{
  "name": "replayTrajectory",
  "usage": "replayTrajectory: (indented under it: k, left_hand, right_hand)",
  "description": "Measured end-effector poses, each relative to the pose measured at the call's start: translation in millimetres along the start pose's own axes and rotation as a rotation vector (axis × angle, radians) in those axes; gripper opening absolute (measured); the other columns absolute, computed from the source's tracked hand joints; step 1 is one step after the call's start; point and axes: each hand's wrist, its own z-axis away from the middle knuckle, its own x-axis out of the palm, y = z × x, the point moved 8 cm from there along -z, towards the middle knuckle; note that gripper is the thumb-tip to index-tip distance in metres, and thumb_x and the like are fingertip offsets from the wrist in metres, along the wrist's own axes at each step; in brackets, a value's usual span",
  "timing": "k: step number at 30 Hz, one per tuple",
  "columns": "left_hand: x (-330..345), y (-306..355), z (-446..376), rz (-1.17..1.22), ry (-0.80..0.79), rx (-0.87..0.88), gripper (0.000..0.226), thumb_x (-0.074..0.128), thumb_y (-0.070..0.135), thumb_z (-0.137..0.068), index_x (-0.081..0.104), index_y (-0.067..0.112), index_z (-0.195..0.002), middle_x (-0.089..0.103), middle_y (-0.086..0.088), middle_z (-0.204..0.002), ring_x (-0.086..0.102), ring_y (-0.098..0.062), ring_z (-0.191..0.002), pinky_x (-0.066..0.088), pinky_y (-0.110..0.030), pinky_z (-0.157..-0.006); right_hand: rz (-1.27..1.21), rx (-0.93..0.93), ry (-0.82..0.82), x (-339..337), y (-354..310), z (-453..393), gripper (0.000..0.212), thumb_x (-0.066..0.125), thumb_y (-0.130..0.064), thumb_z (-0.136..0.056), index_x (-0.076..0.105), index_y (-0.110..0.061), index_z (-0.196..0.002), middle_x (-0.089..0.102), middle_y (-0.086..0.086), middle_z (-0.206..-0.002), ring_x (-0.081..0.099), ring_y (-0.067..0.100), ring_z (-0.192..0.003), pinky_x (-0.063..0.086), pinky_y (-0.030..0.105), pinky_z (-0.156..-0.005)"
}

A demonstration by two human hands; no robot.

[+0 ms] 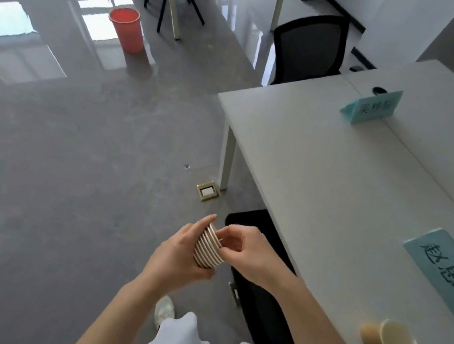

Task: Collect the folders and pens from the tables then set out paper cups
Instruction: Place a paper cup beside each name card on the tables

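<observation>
Beside white table (326, 164), left hand (175, 256) grips nested cups (208, 248); right hand (242, 249) fingers pinch top rim.

I can't see the bottom of the cup stack (208, 247); my left hand (175, 256) covers it. The far name card (373, 106) is too blurry to read. The near name card (448, 275) (blue, like the other) runs off the right edge.
</observation>
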Motion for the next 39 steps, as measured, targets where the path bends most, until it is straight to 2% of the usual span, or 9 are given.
replayTrajectory:
  k: [6, 11, 15, 22, 27, 29, 32, 36, 39]
  left_hand:
    - [-100, -66, -25, 0.046, 0.062, -0.028, 0.105, 0.071, 0.046, -0.047, 0.020, 0.066, -0.137, 0.053, 0.017, -0.121, 0.056, -0.007, -0.110, 0.049, -0.035, -0.094]
    - [-144, -98, -42, 0.064, 0.073, -0.056, 0.107, 0.074, 0.043, -0.049, 0.022, 0.063, -0.140, 0.055, 0.019, -0.119, 0.056, -0.003, -0.107, 0.048, -0.032, -0.093]
    - [-170, -115, -73, 0.111, 0.073, -0.068, 0.107, 0.075, 0.047, -0.047, 0.024, 0.062, -0.140, 0.057, 0.016, -0.122, 0.057, -0.005, -0.109, 0.049, -0.032, -0.094]
    - [-214, -125, -170, 0.125, 0.082, -0.087, 0.098, 0.077, 0.042, -0.047, 0.036, 0.058, -0.134, 0.058, 0.017, -0.122, 0.059, -0.006, -0.106, 0.053, -0.037, -0.089]
    - [-260, -121, -274, 0.109, 0.103, -0.112, 0.099, 0.076, 0.044, -0.045, 0.040, 0.048, -0.137, 0.060, 0.012, -0.117, 0.059, -0.007, -0.103, 0.049, -0.027, -0.087]
    - [-281, -116, -317, 0.097, 0.120, -0.123, 0.099, 0.084, 0.035, -0.050, 0.040, 0.043, -0.139, 0.060, 0.008, -0.115, 0.059, -0.009, -0.100, 0.045, -0.020, -0.082]
    - [-308, -104, -373, 0.108, 0.172, -0.114, 0.096, 0.089, 0.020, -0.059, 0.041, 0.038, -0.140, 0.060, 0.005, -0.113, 0.057, -0.010, -0.097, 0.040, -0.009, -0.076]
    - [-330, -97, -435, 0.147, 0.230, -0.141, 0.095, 0.089, 0.022, -0.062, 0.041, 0.035, -0.142, 0.060, 0.005, -0.106, 0.058, -0.013, -0.094, 0.044, -0.022, -0.081]
    - [-342, -100, -485, 0.183, 0.234, -0.179, 0.099, 0.089, 0.028, -0.063, 0.036, 0.034, -0.146, 0.060, 0.001, -0.113, 0.056, -0.015, -0.101, 0.040, -0.024, -0.084]
  right_hand:
    - [0.071, -0.054, -0.028, 57, -72, -87, 0.024, 0.060, -0.006, -0.081, 0.070, -0.013, -0.102, 0.074, 0.000, -0.095, 0.069, 0.005, -0.089, 0.056, 0.030, -0.086]
    - [0.100, -0.053, -0.040, 80, -104, -133, 0.024, 0.061, -0.006, -0.081, 0.069, -0.013, -0.102, 0.073, 0.002, -0.095, 0.069, 0.009, -0.089, 0.056, 0.027, -0.083]
    - [0.115, -0.009, 0.001, 71, -112, -178, 0.019, 0.071, -0.013, -0.075, 0.068, -0.013, -0.093, 0.071, 0.002, -0.088, 0.068, 0.013, -0.084, 0.056, 0.035, -0.080]
    - [-0.020, 0.031, 0.054, 32, -115, -280, 0.020, 0.071, -0.021, -0.080, 0.068, -0.013, -0.099, 0.071, 0.001, -0.092, 0.068, 0.012, -0.087, 0.057, 0.034, -0.083]
    - [-0.124, 0.057, 0.082, -32, -134, -381, 0.022, 0.068, -0.013, -0.084, 0.067, -0.006, -0.105, 0.070, 0.006, -0.097, 0.064, 0.012, -0.088, 0.049, 0.012, -0.070]
    - [-0.148, 0.071, 0.111, -66, -146, -420, 0.022, 0.066, -0.011, -0.086, 0.066, -0.004, -0.107, 0.067, 0.005, -0.094, 0.060, 0.009, -0.083, 0.046, 0.009, -0.063]
    - [-0.191, 0.091, 0.137, -110, -161, -467, 0.021, 0.063, -0.008, -0.086, 0.065, -0.004, -0.107, 0.065, 0.004, -0.091, 0.058, 0.007, -0.079, 0.045, 0.011, -0.060]
    - [-0.207, 0.119, 0.203, -151, -159, -515, 0.019, 0.061, -0.007, -0.086, 0.064, -0.008, -0.104, 0.066, 0.004, -0.094, 0.060, 0.012, -0.084, 0.047, 0.017, -0.067]
    - [-0.195, 0.166, 0.232, -166, -151, -548, 0.019, 0.060, -0.006, -0.085, 0.063, -0.009, -0.104, 0.067, 0.005, -0.094, 0.062, 0.014, -0.086, 0.053, 0.030, -0.077]
